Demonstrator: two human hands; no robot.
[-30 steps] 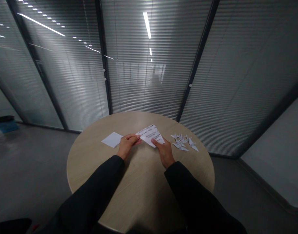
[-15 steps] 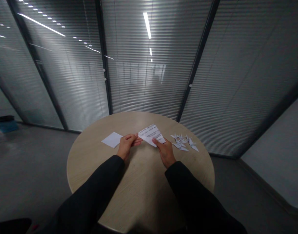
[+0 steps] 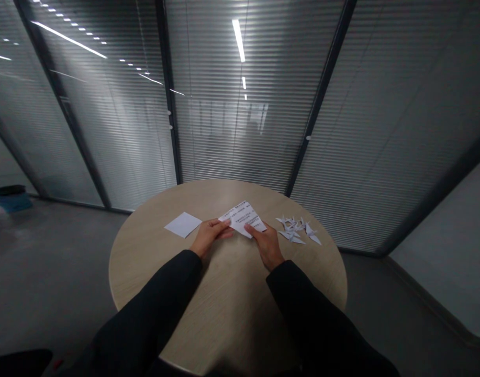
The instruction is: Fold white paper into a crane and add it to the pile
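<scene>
Between my hands, above the table, is a squarish sheet of paper [image 3: 243, 215] with lines of printed text facing up. My left hand [image 3: 211, 233] pinches its left corner, thumb on top and fingers beneath. At the lower right edge my right hand [image 3: 266, 243] grips the same sheet, its thumb pressed on the print. A blank white square of paper [image 3: 182, 224] lies flat just left of my left hand. Several folded paper cranes [image 3: 293, 229] sit in a loose cluster to the right of my right hand.
The round wooden table [image 3: 145, 262] stands close to a glass partition with blinds [image 3: 232, 141]. A blue bin [image 3: 11, 199] with a dark rim is on the floor at the far left. A white wall [image 3: 455, 251] rises on the right.
My left thumb has come down onto the paper's left corner, and the left hand has moved slightly right over it. The sheet has shifted slightly left; the right hand keeps its grip.
</scene>
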